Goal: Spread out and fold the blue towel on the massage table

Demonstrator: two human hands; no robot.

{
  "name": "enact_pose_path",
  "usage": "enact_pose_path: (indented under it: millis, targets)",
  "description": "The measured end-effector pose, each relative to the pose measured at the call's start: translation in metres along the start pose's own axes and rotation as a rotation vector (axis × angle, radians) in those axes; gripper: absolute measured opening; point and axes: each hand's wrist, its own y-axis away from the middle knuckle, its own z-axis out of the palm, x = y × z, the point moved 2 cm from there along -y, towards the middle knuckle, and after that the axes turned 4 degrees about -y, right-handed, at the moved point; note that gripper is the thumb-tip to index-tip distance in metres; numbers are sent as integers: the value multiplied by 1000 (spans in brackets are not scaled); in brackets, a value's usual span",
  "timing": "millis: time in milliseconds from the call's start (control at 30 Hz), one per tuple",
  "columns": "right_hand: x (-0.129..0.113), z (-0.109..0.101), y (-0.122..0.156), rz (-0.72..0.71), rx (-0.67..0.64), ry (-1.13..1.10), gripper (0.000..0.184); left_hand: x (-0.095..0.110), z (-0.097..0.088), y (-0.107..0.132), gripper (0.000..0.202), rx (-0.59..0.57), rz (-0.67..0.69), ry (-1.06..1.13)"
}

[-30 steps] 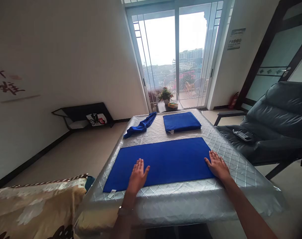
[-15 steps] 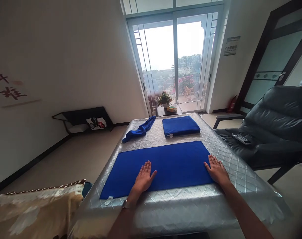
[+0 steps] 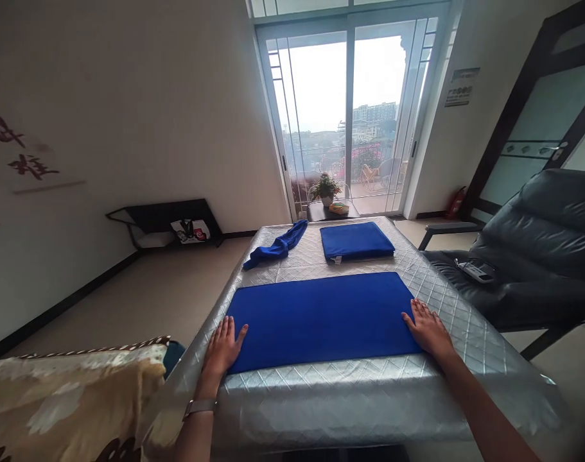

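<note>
A blue cloth [image 3: 321, 321], spread flat as a long rectangle, lies across the near part of the table. At its left edge rests my left hand [image 3: 222, 346], palm down with the fingers stretched out. My right hand [image 3: 427, 327] lies flat at the opposite edge, thumb spread over the cloth. Neither hand grips anything. Farther back sits a folded stack of blue cloth [image 3: 357, 240] with a white tag at its front. A loosely crumpled blue cloth [image 3: 277, 246] lies to the left of that stack.
A silvery quilted cover [image 3: 350, 410] drapes over the table. To the right stands a dark armchair [image 3: 533, 250] with a device on its seat. A patterned blanket [image 3: 70, 404] is at lower left. Beyond the table are a potted plant [image 3: 325, 187] and a sliding glass door [image 3: 350, 115].
My left hand has slid left across the flat cloth to its left edge. My right hand stays at the right edge. The view has shifted slightly.
</note>
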Motion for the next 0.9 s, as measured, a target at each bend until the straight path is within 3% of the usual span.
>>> enact_pose_path:
  millis: [167,267,533,633,767,900]
  targets:
    - [-4,-5,-2,44,15,5,72,4,5,0,89,29,-20,13]
    - [-30,-13,1,2,64,-1,68,3,6,0,87,44,-22,17]
    - [-191,-17,19,-443,-67,-174,65,6,3,0,84,24,-25,15]
    - [-233,-10,19,-514,-113,-211,69,7,1,2,85,47,-13,7]
    - [-251,2,14,-519,-168,-218,74,5,3,3,86,68,-11,9]
    - [-232,6,7,-482,-173,-189,74,4,5,2,87,49,-23,34]
